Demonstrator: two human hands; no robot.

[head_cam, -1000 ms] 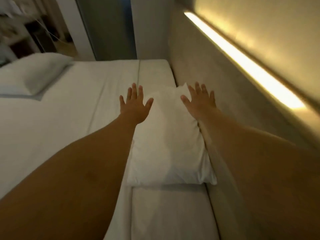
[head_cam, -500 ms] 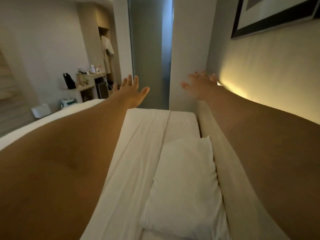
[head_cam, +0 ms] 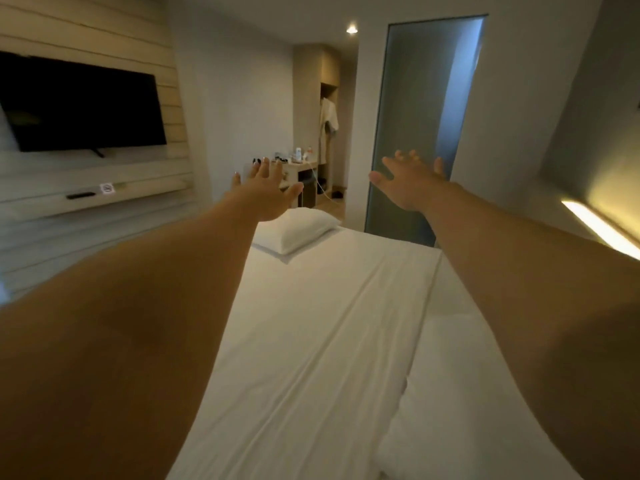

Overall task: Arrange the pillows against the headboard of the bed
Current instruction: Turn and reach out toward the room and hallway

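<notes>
**Reaching for the far pillow**

Both arms are stretched forward over the bed (head_cam: pixel 311 341), and nothing is held. The left hand (head_cam: pixel 266 192) is spread wide with its fingers straight, poised just above the near edge of the far pillow (head_cam: pixel 298 228); whether it touches the pillow cannot be told. The right hand (head_cam: pixel 410 183) is likewise open and is seen in front of the frosted glass door (head_cam: pixel 426 98), well apart from that pillow. A second pillow (head_cam: pixel 467 393) lies at the lower right, along the side where the headboard light strip (head_cam: pixel 599 230) glows.

The step in hand is judged to be the fetching of the far pillow, which lies flat near the far corner of the mattress, away from the headboard side. It is best taken by both short ends, so that the soft filling is not bunched and the sheet beneath is not dragged. It is then to be carried across and set beside the second pillow, with edges lined up.
</notes>
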